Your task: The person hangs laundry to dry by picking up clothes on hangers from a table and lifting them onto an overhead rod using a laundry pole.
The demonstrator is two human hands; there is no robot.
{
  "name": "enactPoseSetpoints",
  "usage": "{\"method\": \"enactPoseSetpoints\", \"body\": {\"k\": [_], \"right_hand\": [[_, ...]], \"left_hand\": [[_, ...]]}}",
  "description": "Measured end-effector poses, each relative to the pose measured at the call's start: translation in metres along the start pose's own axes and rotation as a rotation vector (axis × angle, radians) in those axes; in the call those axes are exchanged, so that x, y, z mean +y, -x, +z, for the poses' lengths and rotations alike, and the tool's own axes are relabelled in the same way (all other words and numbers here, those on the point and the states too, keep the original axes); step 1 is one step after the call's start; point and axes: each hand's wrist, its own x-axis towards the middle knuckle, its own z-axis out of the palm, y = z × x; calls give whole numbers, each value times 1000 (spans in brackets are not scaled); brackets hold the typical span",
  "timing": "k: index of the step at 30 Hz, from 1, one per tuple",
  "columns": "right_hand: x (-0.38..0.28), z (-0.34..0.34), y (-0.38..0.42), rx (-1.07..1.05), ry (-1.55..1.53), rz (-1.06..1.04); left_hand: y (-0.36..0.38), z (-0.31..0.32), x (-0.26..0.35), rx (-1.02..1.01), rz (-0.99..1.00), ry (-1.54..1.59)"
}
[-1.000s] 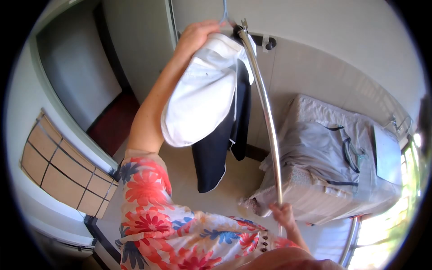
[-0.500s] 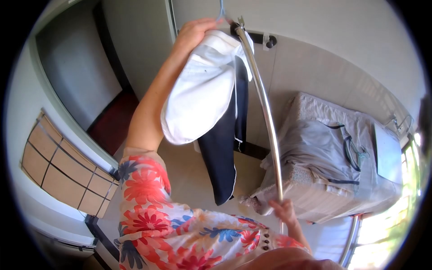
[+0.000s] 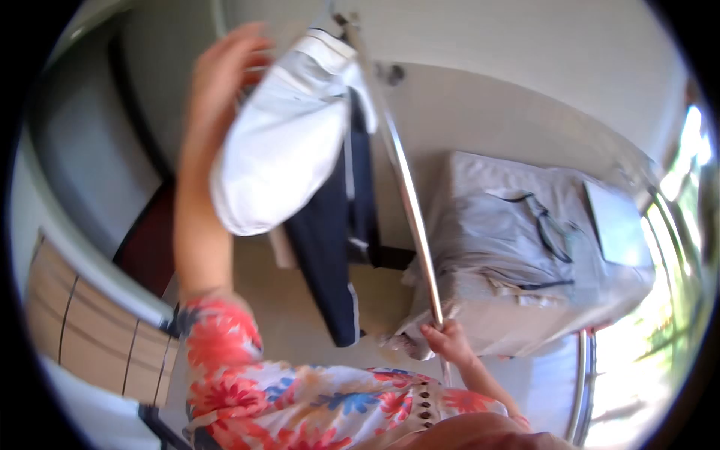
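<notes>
My left hand (image 3: 229,67) is raised at the upper left, blurred, its fingers apart and holding nothing, just left of a white garment (image 3: 281,157). That garment hangs near the top of a long metal pole (image 3: 409,195), below a blue hanger hook (image 3: 324,15). Dark trousers (image 3: 322,255) with a white side stripe hang beneath and behind the white cloth. Low down, my right hand (image 3: 448,341) has its fingers wrapped round the pole, which slants up to the hanging clothes.
To the right, a covered piece of furniture (image 3: 510,319) bears a grey garment (image 3: 487,229) with dark trim and a flat pale panel (image 3: 619,225). A doorway (image 3: 97,142) and a tan panel with dark lines (image 3: 97,330) are at the left. Bright barred windows stand at the right.
My left hand has let go near the hanger and moved left, away from the clothes. The view has shifted, with the clothes and pole further left. My right hand still grips the pole.
</notes>
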Motion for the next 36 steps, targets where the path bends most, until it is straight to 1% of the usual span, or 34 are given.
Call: {"method": "enactPoseSetpoints", "body": {"k": [1, 2, 3, 4, 5, 6, 7, 8, 9, 11, 12, 13, 14, 15, 17, 18, 19, 20, 21, 23, 26, 27, 29, 31, 32, 33, 34, 35, 36], "right_hand": [[4, -7, -6, -7, 2, -34], [4, -12, -12, 11, -5, -43], [1, -15, -17, 25, -13, -52], [-10, -18, -19, 39, -25, -57], [-26, -22, -19, 43, -32, -63], [-37, -22, -22, 41, -35, -70], [-44, -21, -25, 47, -85, -91], [-50, -20, -26, 46, -127, -112], [-59, -17, -31, 48, -162, -134], [-81, -13, -27, 29, -210, -186], [-90, -11, -24, 31, -206, -207], [-96, -11, -24, 37, -203, -225], [-100, -11, -24, -9, -257, -255], [-105, -13, -21, -88, -299, -297], [-119, -16, 2, 3, -261, -470], [-103, -25, 9, -9, -126, -488], [-70, -35, 21, -22, 14, -504], [-30, -38, 34, -53, -24, -334], [14, -47, 46, -75, 126, -223], [50, -51, 76, -60, -69, -121], [76, -66, 113, 105, -177, 180], [66, -73, 123, 103, -181, 146], [45, -84, 136, 98, -198, 73], [49, -102, 140, 149, -204, -29], [47, -108, 146, 174, -212, -75], [42, -111, 150, 252, -209, -113], [29, -113, 152, 327, -205, -153], [18, -119, 154, 401, -204, -193], [13, -130, 157, 407, -250, -228]], "left_hand": [[21, -4, 22, 116, 154, -121], [43, -9, 33, 314, 232, -154], [66, -16, 36, 454, 292, -107], [100, -27, 29, 389, 454, 161], [134, -4, 18, 566, 715, -41], [156, 19, 16, 231, 596, 30], [179, 42, 15, -105, 403, 69], [202, 65, 14, -372, 207, 45], [199, 86, -16, -466, 63, 168], [194, 134, -61, -459, -130, 293], [189, 152, -66, -524, -204, 513], [184, 170, -64, -594, -279, 735], [180, 181, -50, -642, -304, 766], [177, 190, -43, -627, -346, 839], [166, 203, -24, -593, -355, 884], [157, 208, -10, -578, -332, 923], [148, 213, 0, -596, -317, 952], [136, 218, 10, -608, -299, 982], [125, 225, 19, -616, -280, 1013], [107, 240, 40, -649, -256, 1038], [90, 272, 73, -723, -191, 1081], [86, 282, 83, -752, -181, 1094], [77, 305, 101, -829, -98, 1089], [69, 330, 109, -932, -12, 1142], [64, 339, 119, -902, 37, 1060], [61, 346, 128, -870, 84, 978], [59, 347, 133, -818, 180, 692], [67, 344, 133, -665, 418, 510], [82, 334, 133, -510, 645, 319]]}}
